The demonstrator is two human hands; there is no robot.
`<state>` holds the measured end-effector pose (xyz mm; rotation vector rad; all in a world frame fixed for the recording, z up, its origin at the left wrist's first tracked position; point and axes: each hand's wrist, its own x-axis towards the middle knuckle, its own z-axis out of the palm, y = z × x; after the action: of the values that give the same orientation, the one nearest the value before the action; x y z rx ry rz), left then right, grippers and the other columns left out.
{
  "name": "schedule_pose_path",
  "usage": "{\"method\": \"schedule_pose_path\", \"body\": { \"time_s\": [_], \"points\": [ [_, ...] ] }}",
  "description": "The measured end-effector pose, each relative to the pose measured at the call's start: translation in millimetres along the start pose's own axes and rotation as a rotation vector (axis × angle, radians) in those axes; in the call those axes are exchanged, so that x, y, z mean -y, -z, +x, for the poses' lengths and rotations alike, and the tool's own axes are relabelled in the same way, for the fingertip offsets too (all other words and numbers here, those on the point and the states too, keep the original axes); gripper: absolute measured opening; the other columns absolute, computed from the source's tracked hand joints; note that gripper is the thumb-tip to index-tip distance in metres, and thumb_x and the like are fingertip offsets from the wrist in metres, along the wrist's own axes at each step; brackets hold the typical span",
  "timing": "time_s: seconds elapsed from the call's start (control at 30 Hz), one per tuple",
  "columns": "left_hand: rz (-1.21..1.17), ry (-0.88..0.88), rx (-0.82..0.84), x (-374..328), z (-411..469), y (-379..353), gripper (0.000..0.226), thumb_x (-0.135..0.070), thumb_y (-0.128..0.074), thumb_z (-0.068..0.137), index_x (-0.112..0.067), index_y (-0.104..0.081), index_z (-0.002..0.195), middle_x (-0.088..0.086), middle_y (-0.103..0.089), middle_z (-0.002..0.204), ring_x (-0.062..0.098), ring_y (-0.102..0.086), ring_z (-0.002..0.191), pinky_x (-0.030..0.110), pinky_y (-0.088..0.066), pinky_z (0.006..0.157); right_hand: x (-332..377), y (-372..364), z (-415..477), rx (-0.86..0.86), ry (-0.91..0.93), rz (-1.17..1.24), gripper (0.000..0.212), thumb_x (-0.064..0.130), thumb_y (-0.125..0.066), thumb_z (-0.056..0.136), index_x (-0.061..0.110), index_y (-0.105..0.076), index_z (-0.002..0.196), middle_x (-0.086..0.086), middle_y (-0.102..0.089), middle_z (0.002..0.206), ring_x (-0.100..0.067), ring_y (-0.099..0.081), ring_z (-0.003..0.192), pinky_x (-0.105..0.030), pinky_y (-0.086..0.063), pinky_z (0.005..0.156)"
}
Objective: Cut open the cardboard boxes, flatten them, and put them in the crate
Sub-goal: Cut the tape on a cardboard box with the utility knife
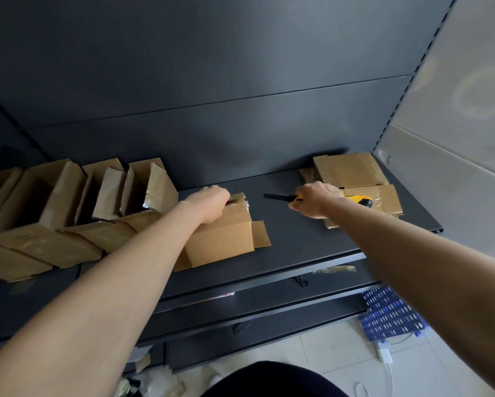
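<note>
A small cardboard box [223, 239] stands on the dark shelf [297, 239] in the middle, with a flap lying out to its right. My left hand [209, 203] grips the box's far top edge. To the right, my right hand [316, 202] is closed on a yellow and black utility knife [280, 198]. Its black blade end points left toward the box, a short gap away. A pile of flattened boxes [352, 173] lies at the shelf's back right, behind my right hand.
Several opened cardboard boxes [68, 207] stand in a row at the left of the shelf. A blue perforated crate [392, 313] sits on the tiled floor at lower right, beside white cables. Lower shelves jut out below. Cardboard scraps lie on the floor.
</note>
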<state>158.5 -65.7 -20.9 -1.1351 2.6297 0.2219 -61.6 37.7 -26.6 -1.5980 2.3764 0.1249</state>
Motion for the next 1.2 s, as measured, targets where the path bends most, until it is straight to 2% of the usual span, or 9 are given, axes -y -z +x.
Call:
{"method": "schedule_pose_path", "body": {
  "time_s": [0.1, 0.33, 0.47, 0.63, 0.8, 0.87, 1.03, 1.1, 1.2],
  "points": [
    [-0.030, -0.010, -0.058, -4, -1, 0, 0.026, -0.004, -0.047, 0.096, -0.010, -0.062, 0.116, 0.011, -0.064, 0.108, 0.025, -0.062, 0.095, 0.038, -0.053, 0.078, -7, -2, 2, 0.006, -0.091, 0.054, 0.044, 0.052, -0.047, 0.093, 0.019, -0.056, 0.121, -0.011, -0.060, 0.116, -0.032, -0.056, 0.106, -0.030, -0.038, 0.074],
    [-0.358, 0.043, -0.169, -5, -12, 4, 0.030, -0.023, -0.049, 0.098, -0.018, -0.062, 0.125, 0.003, -0.059, 0.130, 0.022, -0.054, 0.119, 0.036, -0.043, 0.098, 21, -53, 27, 0.229, -0.181, 0.290, 0.038, 0.029, -0.052, 0.097, 0.002, -0.052, 0.123, -0.008, -0.053, 0.088, -0.019, -0.050, 0.068, -0.026, -0.036, 0.053],
    [-0.601, 0.219, -0.274, 5, -22, -5, 0.033, -0.020, -0.047, 0.099, -0.015, -0.057, 0.130, 0.005, -0.054, 0.136, 0.022, -0.050, 0.124, 0.033, -0.040, 0.100, 27, -75, 39, 0.280, -0.160, 0.225, 0.038, 0.023, -0.049, 0.099, 0.002, -0.049, 0.131, -0.011, -0.053, 0.109, -0.025, -0.054, 0.094, -0.029, -0.039, 0.073],
    [-0.612, 0.617, -0.275, 19, -39, -8, 0.051, -0.040, -0.055, 0.094, -0.005, -0.050, 0.131, 0.012, -0.056, 0.129, 0.028, -0.055, 0.115, 0.031, -0.044, 0.080, 32, -84, 49, 0.222, -0.233, 0.212, 0.048, 0.033, -0.050, 0.098, 0.003, -0.043, 0.136, -0.021, -0.042, 0.134, -0.033, -0.049, 0.119, -0.037, -0.045, 0.097],
    [-1.030, 0.803, -0.159, 17, -43, -8, 0.062, -0.045, -0.060, 0.090, -0.002, -0.043, 0.132, 0.014, -0.047, 0.134, 0.035, -0.051, 0.117, 0.043, -0.057, 0.075, 58, -45, 55, -0.088, -0.100, 0.594, 0.036, 0.031, -0.040, 0.099, 0.004, -0.059, 0.113, -0.017, -0.058, 0.117, -0.033, -0.055, 0.106, -0.035, -0.044, 0.082],
    [-1.126, 0.798, -0.125, 15, -42, -5, 0.062, -0.043, -0.061, 0.089, -0.003, -0.044, 0.132, 0.015, -0.047, 0.134, 0.036, -0.051, 0.118, 0.045, -0.058, 0.075, 77, -18, 49, -0.084, 0.051, 0.761, 0.035, 0.038, -0.046, 0.098, 0.010, -0.063, 0.110, -0.007, -0.062, 0.106, -0.024, -0.057, 0.096, -0.031, -0.044, 0.078],
    [-1.199, 0.791, -0.181, 14, -38, -3, 0.059, -0.026, -0.071, 0.085, 0.000, -0.044, 0.130, 0.018, -0.049, 0.131, 0.038, -0.052, 0.117, 0.051, -0.055, 0.083, 96, -2, 44, 0.221, 0.361, 0.268, 0.055, 0.048, -0.062, 0.088, 0.021, -0.052, 0.134, -0.003, -0.056, 0.125, -0.022, -0.052, 0.112, -0.031, -0.044, 0.093],
    [-1.202, 0.792, -0.201, 15, -36, -6, 0.061, -0.021, -0.075, 0.082, 0.000, -0.045, 0.131, 0.018, -0.051, 0.129, 0.037, -0.055, 0.113, 0.047, -0.056, 0.081, 96, -5, 43, 0.216, 0.378, 0.079, 0.060, 0.046, -0.059, 0.089, 0.027, -0.042, 0.143, -0.006, -0.044, 0.135, -0.027, -0.042, 0.123, -0.040, -0.041, 0.103],
    [-1.229, 0.780, -0.201, 15, -32, -9, 0.063, -0.014, -0.076, 0.079, -0.001, -0.046, 0.132, 0.017, -0.053, 0.128, 0.034, -0.056, 0.113, 0.042, -0.056, 0.080, 100, -2, 34, 0.108, 0.456, -0.043, 0.058, 0.045, -0.056, 0.091, 0.030, -0.039, 0.145, -0.008, -0.043, 0.129, -0.028, -0.044, 0.121, -0.037, -0.042, 0.097]
  ]
}}
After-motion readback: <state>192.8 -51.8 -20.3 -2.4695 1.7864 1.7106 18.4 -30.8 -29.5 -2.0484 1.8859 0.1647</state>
